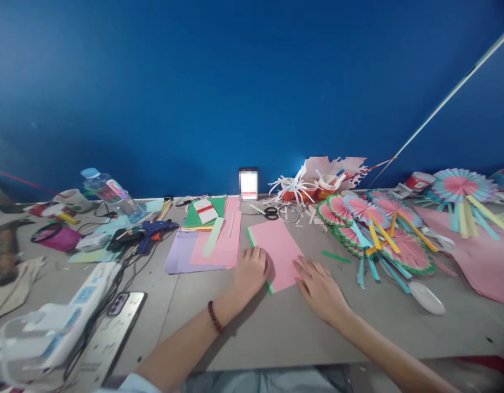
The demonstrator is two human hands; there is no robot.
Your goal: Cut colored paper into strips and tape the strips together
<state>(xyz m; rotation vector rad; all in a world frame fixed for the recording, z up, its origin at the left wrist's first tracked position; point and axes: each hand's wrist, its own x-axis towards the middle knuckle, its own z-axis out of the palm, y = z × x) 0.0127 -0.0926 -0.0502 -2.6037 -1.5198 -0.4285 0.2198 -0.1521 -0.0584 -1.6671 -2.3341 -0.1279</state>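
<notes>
A pink sheet of paper [279, 252] lies slightly turned on the grey table in front of me, with a green strip [252, 236] along its left edge. My left hand [252, 270] rests over that edge, its fingers bent and closed against the paper, hiding the middle of the strip. At the right edge my right hand [320, 286] lies flat, fingers stretched out with the tips on the sheet. Black-handled scissors [271, 213] lie just beyond the paper. To the right is a loose narrow green strip [336, 257].
Pleated paper fans [403, 248] pile up on the right near a white computer mouse [427, 298]. Stacked coloured paper [182, 251] lies to the left, beyond a phone [116, 333] and a power strip [83, 305]. A lit screen [248, 185] stands against the blue wall.
</notes>
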